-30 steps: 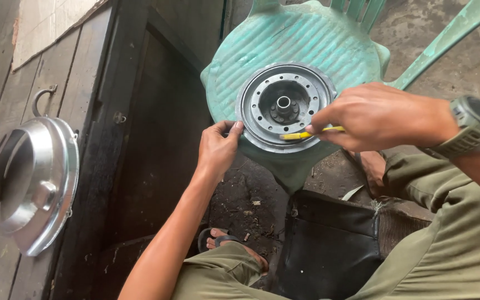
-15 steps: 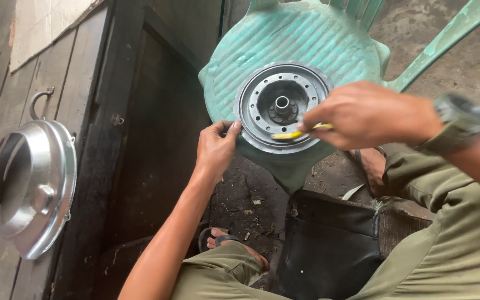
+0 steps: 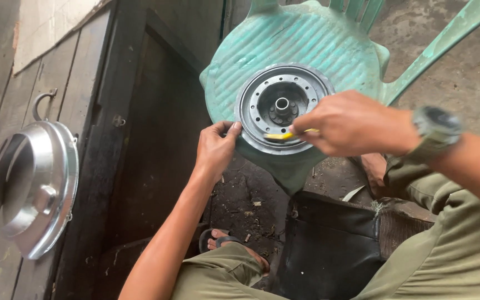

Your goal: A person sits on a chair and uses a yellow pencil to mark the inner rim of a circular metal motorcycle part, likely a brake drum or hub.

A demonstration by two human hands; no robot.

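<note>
A round grey metal disc [image 3: 273,100] with a ring of holes and a raised hub lies flat on the seat of a green plastic chair [image 3: 290,44]. My left hand [image 3: 216,145] grips the disc's near-left rim with thumb and fingers. Over the disc's near-right edge, my right hand [image 3: 354,123] holds a thin yellow tool [image 3: 280,135] whose tip touches the disc's face. A watch sits on my right wrist.
A shiny metal pot lid with a handle [image 3: 29,191] hangs against the dark wooden door [image 3: 134,139] at left. A black bag [image 3: 329,244] stands on the dirt floor between my knees. My sandalled foot [image 3: 223,244] is below the chair.
My right hand with the yellow tool has shifted slightly leftward along the disc's near edge. My left hand stays on the rim.
</note>
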